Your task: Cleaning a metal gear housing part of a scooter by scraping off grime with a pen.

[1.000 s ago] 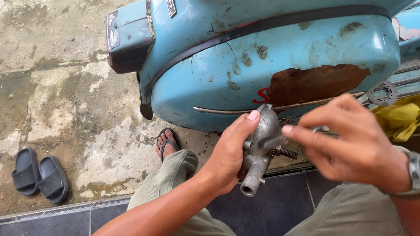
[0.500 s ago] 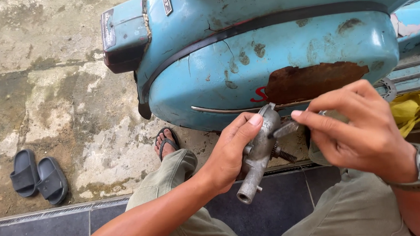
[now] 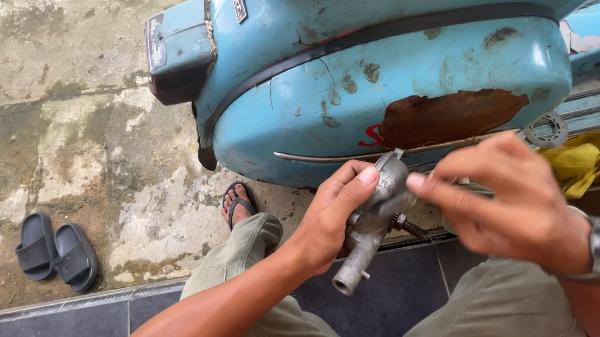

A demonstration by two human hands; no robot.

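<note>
Gripping the grey metal pipe fitting (image 3: 375, 219) at its wide upper end, our left hand (image 3: 328, 217) wraps closed around it at lower centre of the frame. Our right hand (image 3: 514, 204) pinches at its side, where a threaded bolt (image 3: 408, 226) sticks out; whether it actually holds anything we cannot tell. With one hand carrying it, the fitting could slip and drop onto the dark tiles (image 3: 410, 291). Its long axis runs from upper right to lower left, open mouth pointing down-left. Behind sits the rusty blue scooter (image 3: 376, 73).
</note>
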